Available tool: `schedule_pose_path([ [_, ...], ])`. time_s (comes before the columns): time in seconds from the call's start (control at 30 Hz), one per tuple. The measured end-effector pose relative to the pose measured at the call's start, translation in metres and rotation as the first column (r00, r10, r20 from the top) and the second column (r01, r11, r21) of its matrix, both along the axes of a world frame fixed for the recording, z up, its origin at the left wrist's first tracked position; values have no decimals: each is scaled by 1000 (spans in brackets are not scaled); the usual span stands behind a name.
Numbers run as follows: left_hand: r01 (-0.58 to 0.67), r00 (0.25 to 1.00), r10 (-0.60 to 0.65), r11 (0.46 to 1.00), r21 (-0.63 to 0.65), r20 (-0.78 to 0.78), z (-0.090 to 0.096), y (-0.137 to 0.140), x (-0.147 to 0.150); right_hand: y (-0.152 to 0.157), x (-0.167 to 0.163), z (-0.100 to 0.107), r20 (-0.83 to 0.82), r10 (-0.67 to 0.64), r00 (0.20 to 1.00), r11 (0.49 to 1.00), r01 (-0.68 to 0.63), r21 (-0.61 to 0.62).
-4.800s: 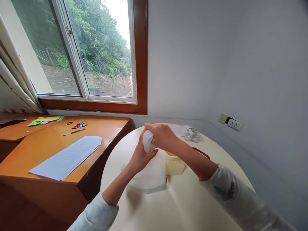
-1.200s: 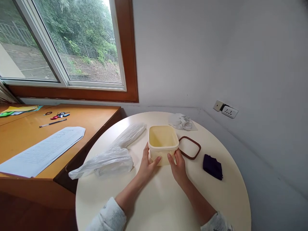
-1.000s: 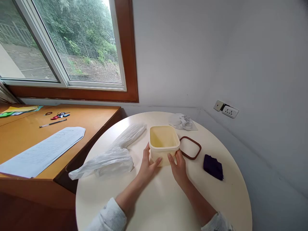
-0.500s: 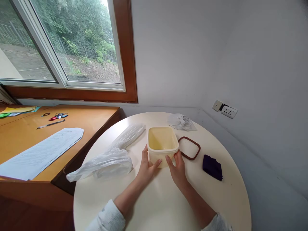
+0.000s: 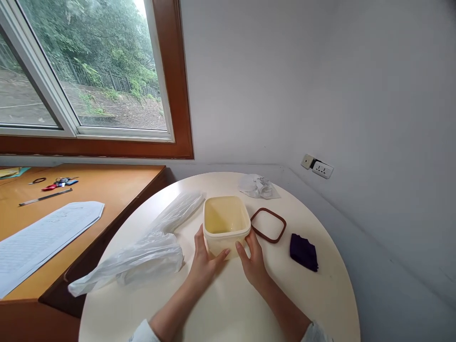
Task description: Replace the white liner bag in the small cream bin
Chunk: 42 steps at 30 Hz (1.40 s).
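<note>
A pale yellow square plastic container (image 5: 226,236) without a lid is between my two hands, its open top facing up and towards me. My left hand (image 5: 204,259) grips its left side, thumb across the front wall. On the right side my right hand (image 5: 253,261) grips it the same way. The inside looks bare. Just right of the container lies a clear lid with a brown rim (image 5: 284,228). Beyond that lid, to the right, is a folded dark purple cloth (image 5: 303,252).
A white round table (image 5: 228,311) carries all this. A crumpled clear plastic bag (image 5: 149,254) spreads along its left side, and a small clear bag (image 5: 259,186) lies at the back. On the wooden desk (image 5: 117,183) at left are papers (image 5: 53,237), a pen (image 5: 45,197) and keys (image 5: 62,182).
The view has shifted slightly to the right and up, so everything appears further left and lower. Both hands keep their hold on the container.
</note>
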<state>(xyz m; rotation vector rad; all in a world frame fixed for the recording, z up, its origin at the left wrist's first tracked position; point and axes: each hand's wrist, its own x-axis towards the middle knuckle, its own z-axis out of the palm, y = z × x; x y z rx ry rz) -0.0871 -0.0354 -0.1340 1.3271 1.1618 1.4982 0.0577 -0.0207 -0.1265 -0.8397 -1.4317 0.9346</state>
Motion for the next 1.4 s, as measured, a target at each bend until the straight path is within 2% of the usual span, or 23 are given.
schedule_pose_path([
  [0.1, -105, 991, 106, 994, 23, -78, 4, -1, 3, 2, 1, -3, -1, 8, 1000, 1000, -8, 4],
  [0.53, -153, 971, 158, 987, 40, -182, 3, 2, 0, 4, -2, -10, 18, -24, 1000, 1000, 24, -7],
  [0.9, -215, 918, 223, 975, 60, -329, 4, 1, -4, 11, 2, -23, 15, -29, 999, 999, 29, -31],
  [1.13, -206, 911, 224, 974, 89, -346, -3, 5, -8, 13, 2, -25, 15, -34, 999, 999, 34, -27],
  [1.4, -171, 943, 165, 985, 4, -291, -5, 6, -9, 13, 2, -27, 13, -58, 998, 998, 58, -38],
])
